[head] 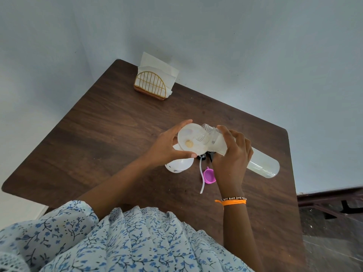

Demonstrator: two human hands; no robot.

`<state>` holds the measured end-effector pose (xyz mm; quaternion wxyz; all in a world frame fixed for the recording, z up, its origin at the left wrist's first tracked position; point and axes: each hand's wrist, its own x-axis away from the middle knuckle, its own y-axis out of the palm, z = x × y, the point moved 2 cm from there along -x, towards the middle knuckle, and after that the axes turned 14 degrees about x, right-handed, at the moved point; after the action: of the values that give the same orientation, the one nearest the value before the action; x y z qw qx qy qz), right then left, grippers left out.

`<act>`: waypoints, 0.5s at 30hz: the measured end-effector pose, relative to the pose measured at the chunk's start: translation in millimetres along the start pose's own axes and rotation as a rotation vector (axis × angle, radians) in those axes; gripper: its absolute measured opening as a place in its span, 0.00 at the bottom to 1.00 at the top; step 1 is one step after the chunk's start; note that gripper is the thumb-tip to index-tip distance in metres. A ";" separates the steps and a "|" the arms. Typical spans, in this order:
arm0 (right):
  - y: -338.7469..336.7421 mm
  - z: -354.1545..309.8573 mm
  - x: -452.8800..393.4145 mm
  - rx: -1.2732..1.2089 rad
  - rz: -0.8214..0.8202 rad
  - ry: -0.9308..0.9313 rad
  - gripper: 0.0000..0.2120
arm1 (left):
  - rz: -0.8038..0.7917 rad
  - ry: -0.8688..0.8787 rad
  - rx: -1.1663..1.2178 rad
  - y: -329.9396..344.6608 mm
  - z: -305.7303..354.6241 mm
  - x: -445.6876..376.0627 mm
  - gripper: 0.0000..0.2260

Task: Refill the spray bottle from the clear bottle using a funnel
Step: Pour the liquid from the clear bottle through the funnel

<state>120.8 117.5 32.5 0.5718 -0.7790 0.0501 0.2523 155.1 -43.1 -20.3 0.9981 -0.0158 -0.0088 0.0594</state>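
Floral-print clothing fills the near edge, both forearms reaching out over the worktop. Left hand curls round the white funnel atop the spray bottle. Right hand grips the clear bottle, tipped with its mouth over the funnel's bowl.

We look steeply down from head height, close over both hands, onto a wooden table set in a wall corner.
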 end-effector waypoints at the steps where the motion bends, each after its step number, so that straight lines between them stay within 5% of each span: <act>1: 0.2 0.3 -0.1 0.003 0.002 -0.001 0.28 | 0.000 0.002 0.001 0.2 0.1 -0.2 0.38; 15: -0.7 0.9 -0.3 0.014 -0.008 -0.003 0.29 | -0.005 0.004 0.036 -0.4 -2.9 0.8 0.40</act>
<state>120.5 118.4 33.0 0.5784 -0.7747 0.0480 0.2509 155.9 -43.5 -23.1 0.9983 0.0023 -0.0056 0.0572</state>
